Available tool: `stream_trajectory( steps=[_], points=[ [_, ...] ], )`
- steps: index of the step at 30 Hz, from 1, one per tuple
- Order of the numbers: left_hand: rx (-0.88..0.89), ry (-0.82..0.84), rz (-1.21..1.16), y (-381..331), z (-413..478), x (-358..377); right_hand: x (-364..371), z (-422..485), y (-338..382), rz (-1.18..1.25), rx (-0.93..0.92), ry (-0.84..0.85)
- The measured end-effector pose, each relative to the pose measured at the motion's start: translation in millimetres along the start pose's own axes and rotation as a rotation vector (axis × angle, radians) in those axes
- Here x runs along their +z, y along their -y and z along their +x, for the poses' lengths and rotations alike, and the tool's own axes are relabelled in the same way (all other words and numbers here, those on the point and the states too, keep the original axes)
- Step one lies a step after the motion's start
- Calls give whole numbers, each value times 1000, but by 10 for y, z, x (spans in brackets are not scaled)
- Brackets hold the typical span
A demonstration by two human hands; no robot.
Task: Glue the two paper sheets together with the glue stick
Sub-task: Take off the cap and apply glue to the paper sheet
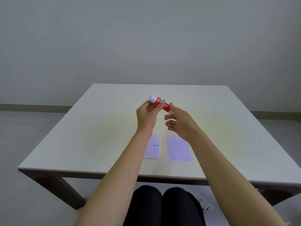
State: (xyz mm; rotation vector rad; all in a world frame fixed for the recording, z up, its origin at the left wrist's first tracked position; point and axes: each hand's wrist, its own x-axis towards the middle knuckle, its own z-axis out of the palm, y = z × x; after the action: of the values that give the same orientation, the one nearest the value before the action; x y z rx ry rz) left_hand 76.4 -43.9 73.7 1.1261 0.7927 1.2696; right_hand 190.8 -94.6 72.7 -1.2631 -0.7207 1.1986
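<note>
Red glue stick [160, 103], white-capped, tilted in the left hand [146, 114].

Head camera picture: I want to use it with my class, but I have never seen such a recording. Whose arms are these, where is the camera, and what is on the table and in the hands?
There is no machine here. A person wears a wide-angle camera on the head, so you look forward and down along their own bare arms. The left hand holds a red glue stick above the table, white end pointing up and away. The right hand is at the stick's other end, fingers loosely curled; it is slightly blurred, so I cannot tell how firmly it grips. Two paper sheets lie flat side by side, apart: the left sheet, with small blue marks, and the right sheet.
</note>
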Motion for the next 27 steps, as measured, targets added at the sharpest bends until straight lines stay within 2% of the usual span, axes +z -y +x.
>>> stream_trajectory(
  steps=[3,8,12,14,18,20,25,27],
  points=[
    [-9,-12,-19,-4,16,-27,-22,-11,-16,72,-84,60],
    [-16,45,-18,6,-9,-5,31,-11,-11,-26,144,-91],
    [-20,12,-31,4,4,-37,4,-26,-38,55,-25,52],
    [-26,21,-39,13,5,-50,-7,-24,-45,116,-65,64],
    [-41,88,-32,47,-11,-44,32,-21,-54,90,157,-97],
    [-49,107,-37,61,-15,-45,37,-18,-63,100,195,-141],
    [-55,73,-51,79,8,-79,31,-23,-97,169,69,24],
    [-59,82,-54,92,11,-97,31,-12,-115,165,35,39]
  ],
)
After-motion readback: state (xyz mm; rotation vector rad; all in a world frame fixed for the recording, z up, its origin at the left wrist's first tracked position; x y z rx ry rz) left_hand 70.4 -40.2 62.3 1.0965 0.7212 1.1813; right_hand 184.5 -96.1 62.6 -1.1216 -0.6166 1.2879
